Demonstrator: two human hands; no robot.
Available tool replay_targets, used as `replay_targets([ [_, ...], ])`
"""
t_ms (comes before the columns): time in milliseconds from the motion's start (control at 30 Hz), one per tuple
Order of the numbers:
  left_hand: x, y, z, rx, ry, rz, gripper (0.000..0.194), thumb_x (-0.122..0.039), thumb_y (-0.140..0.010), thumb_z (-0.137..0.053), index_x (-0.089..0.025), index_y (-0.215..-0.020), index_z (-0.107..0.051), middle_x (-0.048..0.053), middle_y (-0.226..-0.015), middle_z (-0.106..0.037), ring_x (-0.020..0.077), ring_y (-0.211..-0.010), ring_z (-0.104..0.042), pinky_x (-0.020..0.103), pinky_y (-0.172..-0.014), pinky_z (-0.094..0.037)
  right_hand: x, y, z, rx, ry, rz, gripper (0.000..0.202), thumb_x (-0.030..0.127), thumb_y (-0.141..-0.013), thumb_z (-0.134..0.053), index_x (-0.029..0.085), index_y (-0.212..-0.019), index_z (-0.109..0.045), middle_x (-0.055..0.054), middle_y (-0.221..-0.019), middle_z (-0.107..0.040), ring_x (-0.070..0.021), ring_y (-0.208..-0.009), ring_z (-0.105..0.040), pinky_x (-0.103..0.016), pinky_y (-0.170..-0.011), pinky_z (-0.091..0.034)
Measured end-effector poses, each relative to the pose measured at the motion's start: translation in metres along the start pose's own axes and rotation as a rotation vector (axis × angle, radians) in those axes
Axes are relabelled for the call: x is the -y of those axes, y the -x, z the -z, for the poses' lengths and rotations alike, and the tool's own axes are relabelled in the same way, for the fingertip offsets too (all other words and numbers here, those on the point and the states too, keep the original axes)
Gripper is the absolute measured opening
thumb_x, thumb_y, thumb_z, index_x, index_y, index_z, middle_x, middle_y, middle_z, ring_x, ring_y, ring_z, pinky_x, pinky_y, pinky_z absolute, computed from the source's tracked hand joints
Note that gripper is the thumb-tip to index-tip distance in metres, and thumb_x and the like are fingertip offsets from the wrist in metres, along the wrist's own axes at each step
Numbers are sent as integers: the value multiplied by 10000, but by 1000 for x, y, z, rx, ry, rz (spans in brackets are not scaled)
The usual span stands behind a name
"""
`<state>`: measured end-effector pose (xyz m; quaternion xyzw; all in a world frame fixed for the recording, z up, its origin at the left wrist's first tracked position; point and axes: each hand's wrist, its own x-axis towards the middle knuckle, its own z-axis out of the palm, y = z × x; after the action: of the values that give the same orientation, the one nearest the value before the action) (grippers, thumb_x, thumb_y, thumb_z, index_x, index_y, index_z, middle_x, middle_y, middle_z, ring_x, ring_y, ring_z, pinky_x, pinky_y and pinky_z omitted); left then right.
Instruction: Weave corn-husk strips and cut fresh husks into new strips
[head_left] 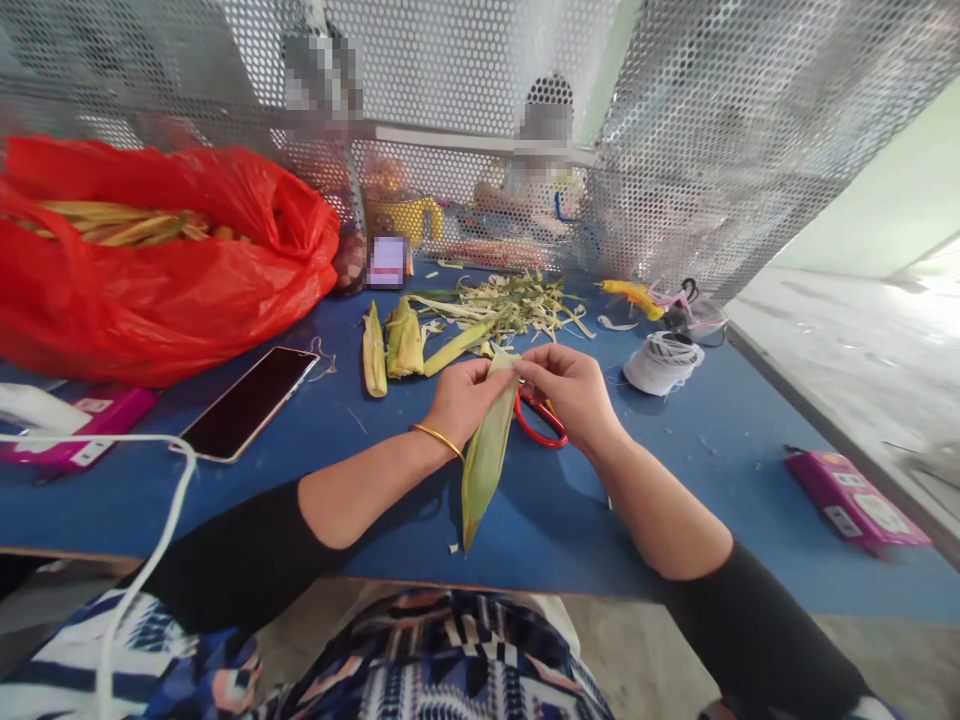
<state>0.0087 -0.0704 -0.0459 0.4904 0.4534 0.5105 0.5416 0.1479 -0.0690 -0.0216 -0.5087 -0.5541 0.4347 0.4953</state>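
Between my two hands is a green corn husk leaf, its pointed tip hanging toward the table's front edge. My left hand pinches its upper part from the left. The fingers of my right hand are closed at the husk's top edge on the other side. Red-handled scissors lie on the table just under my right hand, partly hidden by it. Beyond my hands are two cut husk bundles and a pile of shredded husk strips.
A red plastic bag full of husks stands at the left, near a dark-screened phone. A white thread spool and a purple tissue pack lie at right. A perforated metal screen backs the blue table; people sit behind it.
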Motion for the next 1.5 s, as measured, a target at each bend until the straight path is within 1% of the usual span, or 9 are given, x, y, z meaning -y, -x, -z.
replay_targets([
  [100, -1, 0, -1, 67, 70, 107, 280, -419, -732, -771, -184, -642, -648, -6, -586, -617, 125, -490, -545, 258, -486, -449, -3, 0, 0, -12, -21, -3, 324, 467, -624, -790, 192, -664, -624, 43, -484, -565, -95, -446, -485, -237, -452, -393],
  [133, -2, 0, -1, 57, 90, 112, 251, -398, -738, -763, -182, -661, -658, -8, -598, -623, 119, -501, -542, 252, -497, -449, -3, -1, 1, -3, -12, 5, 316, 463, -630, -783, 193, -661, -621, 44, -483, -562, -95, -444, -481, -240, -453, -390],
  [300, -6, -1, -1, -25, 73, 25, 175, -277, -750, -723, -175, -631, -647, -28, -581, -587, 95, -532, -501, 227, -543, -428, -4, -1, 4, 56, 128, 87, 272, 432, -680, -736, 203, -641, -595, 45, -495, -552, -99, -456, -468, -251, -466, -358],
  [500, -9, -1, 0, -11, 82, 65, 145, -241, -756, -683, -174, -630, -659, -30, -576, -577, 96, -524, -494, 222, -507, -391, -7, 0, 2, 24, 161, 236, 213, 395, -720, -732, 198, -734, -654, 18, -636, -629, -121, -582, -527, -267, -562, -423],
  [733, -14, 1, 0, 6, 108, 118, 140, -205, -772, -661, -173, -636, -678, -1, -615, -638, 115, -543, -570, 235, -524, -455, -9, -3, 4, 28, 108, 162, 255, 410, -677, -772, 196, -676, -632, 28, -585, -581, -110, -548, -479, -260, -520, -383],
  [933, -8, -3, 4, 47, 35, 13, 129, -244, -772, -666, -171, -671, -701, 9, -636, -653, 128, -562, -589, 247, -538, -479, -7, -2, 4, 30, 109, 145, 262, 422, -679, -770, 199, -683, -634, 29, -583, -580, -111, -547, -471, -261, -517, -379],
  [1167, -5, -5, 7, 64, -24, -64, 146, -252, -761, -660, -178, -638, -687, -6, -598, -613, 121, -551, -537, 248, -534, -444, -8, -2, 4, 62, 112, 192, 160, 325, -718, -694, 203, -667, -603, 35, -573, -554, -114, -555, -461, -268, -541, -379],
  [1333, -5, -5, 6, 56, -31, -73, 147, -242, -761, -647, -177, -632, -677, -11, -597, -604, 120, -556, -528, 251, -549, -425, -9, 0, 3, 30, 238, 326, 119, 257, -762, -629, 205, -674, -568, 38, -592, -512, -118, -577, -432, -273, -560, -346],
  [1500, -6, -4, 5, 47, -39, -105, 143, -221, -753, -641, -173, -622, -673, -22, -593, -595, 115, -570, -516, 249, -577, -425, -8, 2, 1, -5, 359, 456, 132, 205, -789, -594, 215, -679, -523, 27, -641, -514, -132, -622, -444, -283, -603, -359],
])
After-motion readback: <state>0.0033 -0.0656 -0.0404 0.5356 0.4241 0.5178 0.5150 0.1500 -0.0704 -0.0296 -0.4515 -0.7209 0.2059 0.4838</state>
